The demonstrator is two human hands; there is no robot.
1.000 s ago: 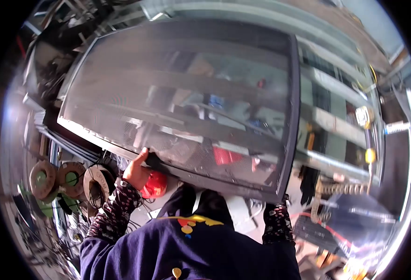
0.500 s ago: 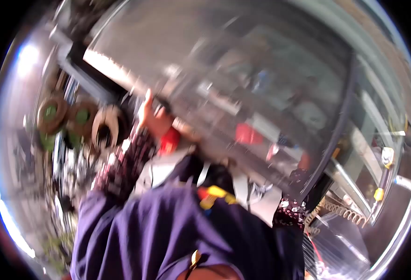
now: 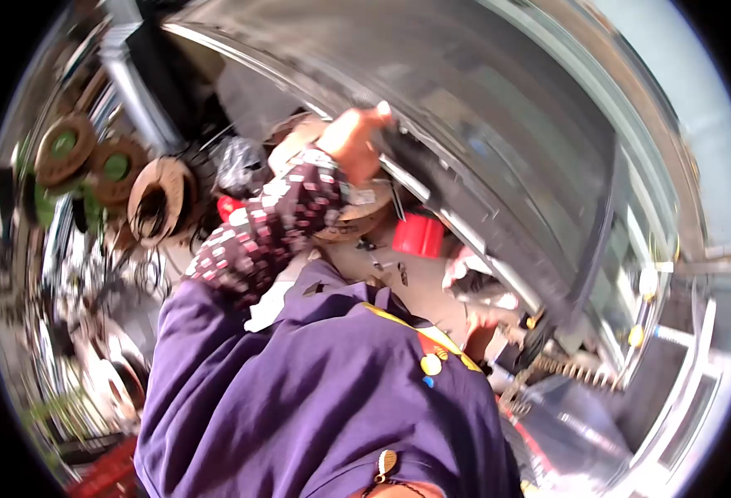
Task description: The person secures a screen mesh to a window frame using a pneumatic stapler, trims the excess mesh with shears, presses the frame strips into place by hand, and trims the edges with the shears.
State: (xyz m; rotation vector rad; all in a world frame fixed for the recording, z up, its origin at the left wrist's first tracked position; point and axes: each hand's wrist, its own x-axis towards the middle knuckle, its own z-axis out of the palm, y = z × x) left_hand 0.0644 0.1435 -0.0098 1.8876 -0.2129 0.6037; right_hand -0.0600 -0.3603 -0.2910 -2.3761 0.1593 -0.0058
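A large, dark, see-through framed pane [image 3: 481, 124] stretches across the upper middle, tilted, its near edge running down to the right. My left hand [image 3: 355, 139] is closed on that near edge, thumb uppermost, below a dark patterned sleeve. Close to the pane's lower right corner, part of my right hand [image 3: 481, 330] shows beside the frame. Its fingers are mostly hidden and blurred. Below the frame is a red container [image 3: 418, 235].
Brown rolls with green centres [image 3: 116, 168] stand at left, by a crumpled dark plastic bag [image 3: 239, 166]. Metal profiles [image 3: 145, 91] lean at upper left. A coiled hose [image 3: 577, 372] hangs at lower right. Small bits lie on the floor [image 3: 365, 290].
The view has shifted. The pane now sits farther up and right, tipped more edge-on. My left hand has moved up and right along with its edge, exposing the floor and red container.
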